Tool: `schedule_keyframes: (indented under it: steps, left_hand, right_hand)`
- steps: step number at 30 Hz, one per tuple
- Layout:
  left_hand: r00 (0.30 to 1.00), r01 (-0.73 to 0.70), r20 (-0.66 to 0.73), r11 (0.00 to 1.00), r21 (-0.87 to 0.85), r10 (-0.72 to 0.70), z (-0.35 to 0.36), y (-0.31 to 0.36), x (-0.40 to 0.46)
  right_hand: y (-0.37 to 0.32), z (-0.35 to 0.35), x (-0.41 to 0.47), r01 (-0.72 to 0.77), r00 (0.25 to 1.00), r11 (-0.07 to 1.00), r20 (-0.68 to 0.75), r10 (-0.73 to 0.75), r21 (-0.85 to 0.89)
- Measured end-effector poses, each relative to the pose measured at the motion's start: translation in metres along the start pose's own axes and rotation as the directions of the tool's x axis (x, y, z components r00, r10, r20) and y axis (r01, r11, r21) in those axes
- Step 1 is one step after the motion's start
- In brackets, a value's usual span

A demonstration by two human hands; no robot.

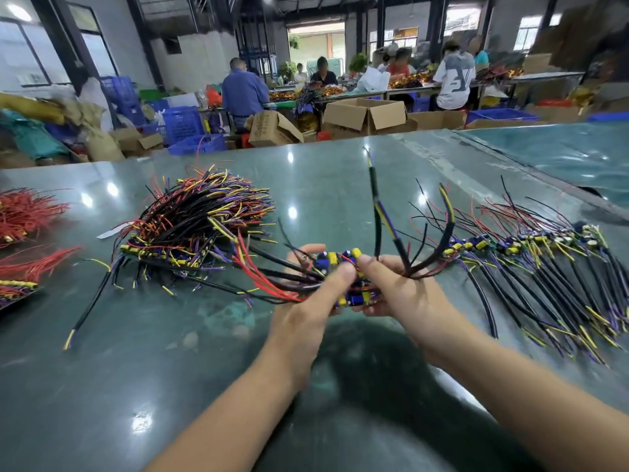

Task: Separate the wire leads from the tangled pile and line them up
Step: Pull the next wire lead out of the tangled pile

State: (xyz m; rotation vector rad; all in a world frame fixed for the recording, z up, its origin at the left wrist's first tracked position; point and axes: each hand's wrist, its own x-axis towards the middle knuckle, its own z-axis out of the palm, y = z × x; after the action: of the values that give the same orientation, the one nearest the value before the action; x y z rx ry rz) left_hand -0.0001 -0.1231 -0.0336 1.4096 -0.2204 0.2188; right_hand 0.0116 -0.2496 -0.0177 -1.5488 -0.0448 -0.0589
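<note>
Both my hands hold a small cluster of circuit boards with wire leads (343,267) above the green table (136,352). My left hand (306,301) grips the cluster from the left, its thumb on top, with red and black leads fanning out leftward. My right hand (398,287) pinches the right side, where black sleeved leads with yellow and purple cores stick upward. The tangled pile (194,223) of boards and leads lies on the table to the left. A lined-up row of separated boards and leads (537,267) lies to the right.
Bundles of red-wired boards (23,216) lie at the table's left edge. A second green table (561,158) adjoins at the far right. Beyond the table's far edge stand cardboard boxes (364,114), blue crates (183,124) and several people at other benches.
</note>
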Motion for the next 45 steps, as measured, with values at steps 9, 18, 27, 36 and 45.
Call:
schedule_keyframes:
  steps: [9,18,27,36,45]
  left_hand:
    - [0.868,-0.085,-0.483,0.993,0.076,0.111,0.003,-0.003,0.017]
    - [0.931,-0.104,-0.351,0.994,-0.011,0.094,0.004,-0.001,0.015]
    - [0.774,-0.055,-0.632,0.991,-0.124,-0.037,-0.02,-0.001,0.031]
    - [0.939,0.041,-0.343,0.997,0.058,-0.018,-0.034,-0.004,0.034]
    - [0.922,0.366,0.18,0.922,-0.125,-0.342,-0.03,0.007,0.022]
  right_hand:
    - [0.003,0.016,-0.006,0.153,0.988,0.988,-0.001,-0.153,-0.007]
    - [0.006,0.007,0.002,-0.037,0.991,0.952,-0.11,0.073,0.304]
    - [0.007,0.01,-0.004,0.156,0.98,0.968,-0.155,-0.127,0.198]
    - [0.007,0.013,-0.013,0.205,0.979,0.966,-0.041,-0.201,0.159]
    - [0.009,0.011,-0.014,0.281,0.958,0.959,-0.068,-0.28,0.019]
